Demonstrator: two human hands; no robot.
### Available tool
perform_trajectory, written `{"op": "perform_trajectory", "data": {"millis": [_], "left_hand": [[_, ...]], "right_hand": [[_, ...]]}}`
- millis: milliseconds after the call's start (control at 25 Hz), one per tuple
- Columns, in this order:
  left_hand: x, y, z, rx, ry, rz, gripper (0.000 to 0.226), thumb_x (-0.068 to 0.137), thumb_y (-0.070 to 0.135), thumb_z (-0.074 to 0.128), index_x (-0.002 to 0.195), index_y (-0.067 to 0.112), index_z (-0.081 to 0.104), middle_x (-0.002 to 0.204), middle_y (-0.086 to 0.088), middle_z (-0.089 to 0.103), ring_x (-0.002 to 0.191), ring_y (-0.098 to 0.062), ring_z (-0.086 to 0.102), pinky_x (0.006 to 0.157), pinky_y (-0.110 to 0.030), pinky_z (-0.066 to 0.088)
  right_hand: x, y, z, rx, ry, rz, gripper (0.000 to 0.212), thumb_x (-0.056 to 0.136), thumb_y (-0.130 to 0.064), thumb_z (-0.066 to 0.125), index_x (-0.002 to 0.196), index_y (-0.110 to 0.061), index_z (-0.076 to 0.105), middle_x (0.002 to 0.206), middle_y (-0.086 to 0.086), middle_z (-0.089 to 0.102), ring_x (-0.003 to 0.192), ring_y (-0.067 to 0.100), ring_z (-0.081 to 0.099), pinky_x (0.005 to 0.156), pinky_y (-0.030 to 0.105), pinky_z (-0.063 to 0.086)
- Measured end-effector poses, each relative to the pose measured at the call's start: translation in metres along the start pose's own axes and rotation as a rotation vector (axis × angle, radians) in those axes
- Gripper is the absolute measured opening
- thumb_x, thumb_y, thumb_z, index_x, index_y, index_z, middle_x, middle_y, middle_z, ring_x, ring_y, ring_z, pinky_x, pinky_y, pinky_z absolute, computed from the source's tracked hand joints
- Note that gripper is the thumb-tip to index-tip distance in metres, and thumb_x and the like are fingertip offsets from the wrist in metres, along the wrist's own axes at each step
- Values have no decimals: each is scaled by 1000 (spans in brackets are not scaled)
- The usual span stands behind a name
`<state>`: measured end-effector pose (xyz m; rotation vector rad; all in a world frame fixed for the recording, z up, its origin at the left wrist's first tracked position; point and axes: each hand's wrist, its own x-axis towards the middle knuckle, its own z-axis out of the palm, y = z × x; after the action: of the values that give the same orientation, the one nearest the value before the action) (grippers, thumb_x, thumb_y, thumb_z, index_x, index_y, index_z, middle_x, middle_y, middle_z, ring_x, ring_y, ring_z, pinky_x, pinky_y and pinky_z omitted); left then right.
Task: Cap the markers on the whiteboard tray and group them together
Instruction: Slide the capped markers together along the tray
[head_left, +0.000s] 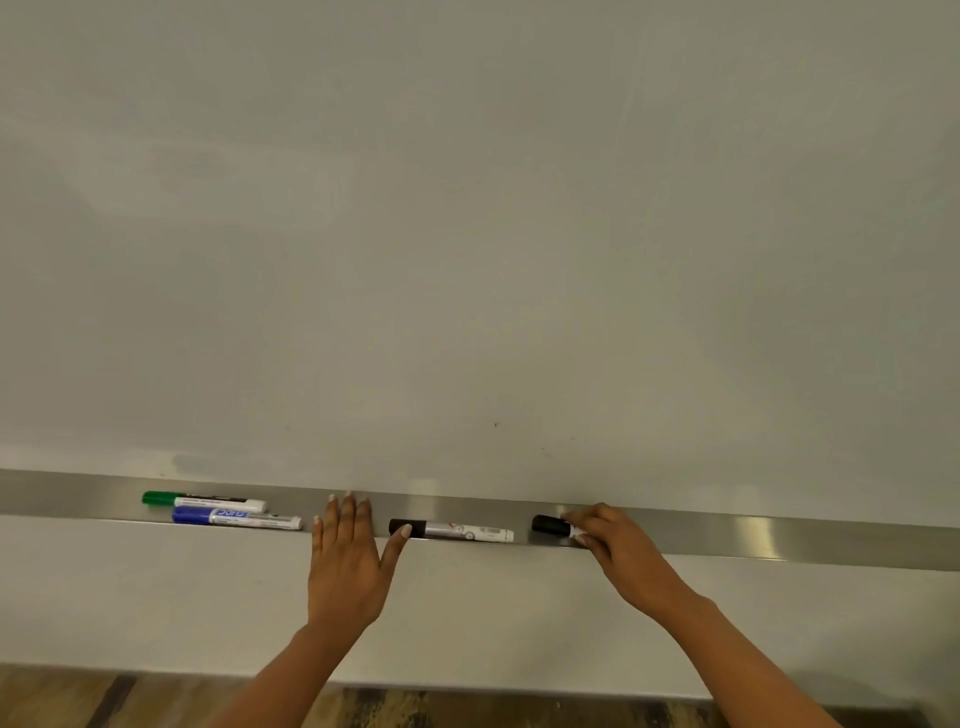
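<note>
Your right hand (605, 535) pinches a black-capped marker (551, 525) on the tray (779, 535); your left hand (347, 551) lies open, thumb touching another black marker (451, 531). Green marker (203, 501) and blue marker (236, 517) sit leftward, labels probably unreadable.

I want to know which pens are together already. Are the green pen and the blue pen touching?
Cannot tell. In the head view the green pen lies just behind the blue pen on the tray, very close, but no clear gap or contact shows.

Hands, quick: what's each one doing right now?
Left hand: open, fingers spread on the tray, holding nothing.
Right hand: closed on the rightmost black-capped marker.
</note>
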<state>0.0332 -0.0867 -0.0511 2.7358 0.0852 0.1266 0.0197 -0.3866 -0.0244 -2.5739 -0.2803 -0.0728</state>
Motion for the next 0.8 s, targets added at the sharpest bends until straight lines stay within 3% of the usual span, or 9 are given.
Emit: {"op": "perform_trajectory", "data": {"millis": [160,320,520,800], "left_hand": [[0,8,3,30,-20,-26,132,46,81,-31,141,6,21,153,-14,19,143,-27,8,117,-40,2],[-2,5,1,75,-55,0,133,44,85,-28,141,8,20,154,-13,17,143,-25,9,117,-40,2],[-3,4,-6,144,-112,47,138,37,92,-19,143,9,15,155,-12,12,144,-25,6,117,-39,-1],[-2,2,-6,184,-142,80,144,32,95,-13,143,8,12,155,-14,9,143,-29,5,116,-42,0]], "right_hand": [[-7,10,-4,-70,-25,-54,32,94,-8,39,124,-15,50,112,2,54,102,8,41,85,13,30],[-13,14,-3,-72,-7,-73,30,95,-11,39,122,-14,52,116,6,55,108,16,46,79,4,28],[-1,-13,6,32,102,-95,29,93,-21,47,119,-13,53,115,5,58,107,16,50,87,18,34],[33,-63,36,0,-106,-189,34,93,-24,46,125,-13,46,131,6,53,119,19,45,97,26,34]]}}
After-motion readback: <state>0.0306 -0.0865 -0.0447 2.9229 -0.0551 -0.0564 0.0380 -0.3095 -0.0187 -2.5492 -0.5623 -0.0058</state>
